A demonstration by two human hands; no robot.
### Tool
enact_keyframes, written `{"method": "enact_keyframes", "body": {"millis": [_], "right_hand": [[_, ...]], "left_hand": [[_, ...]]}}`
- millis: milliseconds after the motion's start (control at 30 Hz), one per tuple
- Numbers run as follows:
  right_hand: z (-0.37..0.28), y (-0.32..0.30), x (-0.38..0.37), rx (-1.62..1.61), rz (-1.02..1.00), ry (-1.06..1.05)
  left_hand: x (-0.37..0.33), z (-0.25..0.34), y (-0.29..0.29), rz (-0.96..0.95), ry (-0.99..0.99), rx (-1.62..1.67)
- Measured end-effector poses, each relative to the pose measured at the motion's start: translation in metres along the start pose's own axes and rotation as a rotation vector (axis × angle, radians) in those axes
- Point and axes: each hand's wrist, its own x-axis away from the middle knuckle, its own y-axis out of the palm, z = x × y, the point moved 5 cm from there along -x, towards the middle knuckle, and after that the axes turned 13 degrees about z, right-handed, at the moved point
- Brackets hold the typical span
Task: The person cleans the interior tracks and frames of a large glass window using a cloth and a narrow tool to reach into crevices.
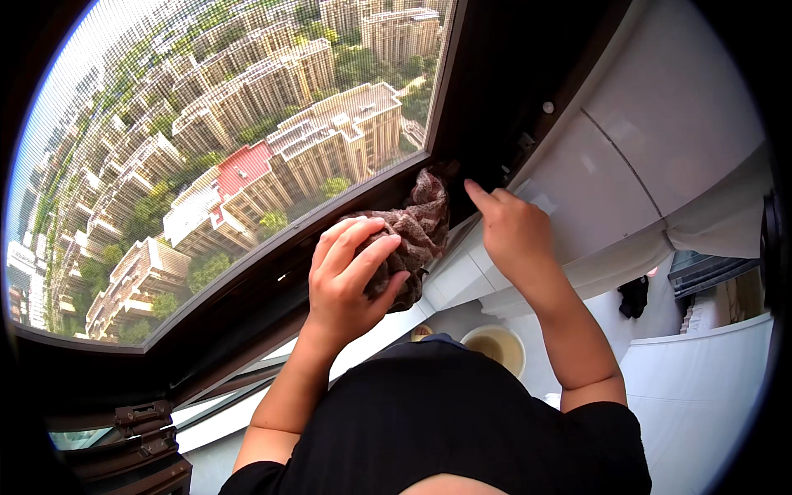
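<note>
The left hand (342,276)'s grip clasps a bunched brown cloth (425,227) by the window frame (256,297); the right hand (516,235) extends a finger nearby, its curled grip's contents hidden. Wiping seems under way, its extent unclear.

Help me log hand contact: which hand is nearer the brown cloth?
Left: the left hand is on the brown cloth; the right hand is apart, to its right.

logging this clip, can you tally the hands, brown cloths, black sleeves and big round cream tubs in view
Hands, left hand and right hand: 2
Brown cloth: 1
Black sleeves: 2
Big round cream tub: 1
Total: 6
</note>
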Motion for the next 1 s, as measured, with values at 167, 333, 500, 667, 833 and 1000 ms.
{"method": "enact_keyframes", "body": {"millis": [167,333,500,667,833,1000], "right_hand": [[-0.006,-0.018,-0.015,0.147,-0.043,-0.049],[-0.021,-0.018,-0.026,0.238,-0.155,-0.083],[-0.035,-0.024,-0.026,0.202,-0.196,-0.122],[-0.023,-0.027,-0.048,0.313,-0.267,-0.075],[-0.050,-0.028,-0.045,0.303,-0.336,-0.202],[-0.030,-0.029,-0.055,0.355,-0.341,-0.176]], "left_hand": [[0.001,0.001,-0.001,0.002,0.021,-0.005],[0.004,0.001,-0.001,0.002,0.015,0.021],[0.007,0.002,-0.004,-0.006,0.008,0.008],[0.005,0.000,-0.003,-0.002,0.007,0.040],[0.006,-0.003,-0.004,-0.004,0.000,0.049],[0.007,0.001,-0.006,-0.003,-0.011,0.052]]}}
